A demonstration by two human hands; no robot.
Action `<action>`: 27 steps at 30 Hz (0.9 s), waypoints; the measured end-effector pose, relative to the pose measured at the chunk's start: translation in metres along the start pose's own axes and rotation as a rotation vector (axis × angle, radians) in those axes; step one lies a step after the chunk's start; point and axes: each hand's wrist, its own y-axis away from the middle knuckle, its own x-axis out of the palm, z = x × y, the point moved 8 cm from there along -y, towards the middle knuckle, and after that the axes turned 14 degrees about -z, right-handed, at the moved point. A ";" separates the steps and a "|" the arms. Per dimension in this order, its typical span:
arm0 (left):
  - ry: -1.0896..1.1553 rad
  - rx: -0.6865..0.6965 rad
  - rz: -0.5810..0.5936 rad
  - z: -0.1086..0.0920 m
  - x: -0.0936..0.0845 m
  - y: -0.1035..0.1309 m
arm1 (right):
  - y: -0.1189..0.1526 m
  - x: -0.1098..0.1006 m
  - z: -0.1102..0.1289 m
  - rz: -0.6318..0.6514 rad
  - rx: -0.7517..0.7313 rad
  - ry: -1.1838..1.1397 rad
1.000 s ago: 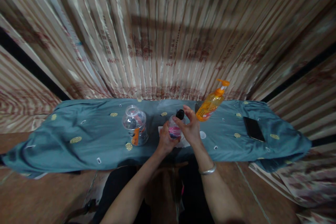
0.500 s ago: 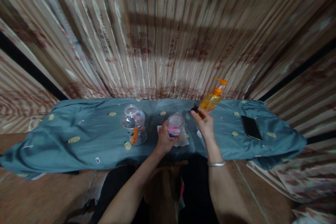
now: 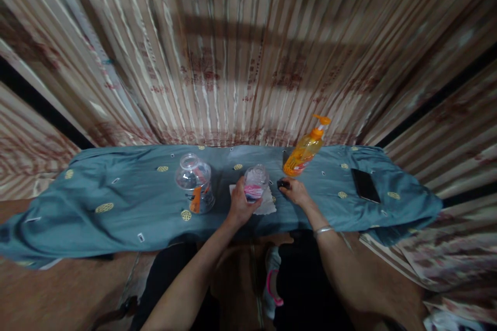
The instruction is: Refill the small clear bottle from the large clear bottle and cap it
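Observation:
My left hand is wrapped round a small clear jar with a pink-and-white label, over a piece of white paper. To its right, my right hand grips a small black object, its fingers closed on it low over the cloth; its exact kind is too small to make out. Just beyond that hand stands a pump bottle of orange liquid with an orange pump top. A large clear plastic jar with an orange print is left of my left hand.
A teal cloth with pineapple prints covers the long, narrow table. At the right lies a black phone. A pleated, patterned curtain hangs right behind the table's far edge.
My right hand has come down and nearer to me with the black object, away from the front of the pump bottle. My left hand still holds the small jar.

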 end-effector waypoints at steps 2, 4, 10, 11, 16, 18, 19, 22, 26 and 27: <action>0.009 -0.004 -0.006 0.000 0.000 0.000 | 0.001 -0.001 -0.002 0.016 -0.005 0.020; 0.022 -0.009 -0.012 -0.001 -0.001 0.000 | 0.001 -0.004 -0.005 0.011 -0.007 0.032; 0.077 -0.025 -0.031 -0.003 -0.003 0.000 | 0.001 -0.029 -0.001 -0.101 -0.012 0.036; 0.086 -0.029 -0.032 -0.003 -0.003 0.001 | 0.002 -0.036 0.004 -0.137 -0.021 0.018; 0.121 -0.037 -0.011 -0.003 -0.003 0.002 | 0.020 -0.068 0.044 -0.347 -0.105 -0.239; 0.126 -0.037 -0.002 -0.004 -0.003 0.003 | 0.026 -0.073 0.060 -0.369 -0.130 -0.323; 0.126 -0.036 0.002 -0.004 -0.003 0.003 | 0.028 -0.075 0.066 -0.379 -0.136 -0.352; 0.123 -0.040 0.008 -0.005 -0.005 0.003 | 0.032 -0.082 0.083 -0.415 -0.162 -0.404; 0.136 -0.043 0.016 -0.006 -0.008 0.003 | 0.047 -0.102 0.116 -0.500 -0.245 -0.432; 0.143 -0.038 0.015 -0.007 -0.009 0.004 | 0.053 -0.108 0.129 -0.514 -0.283 -0.444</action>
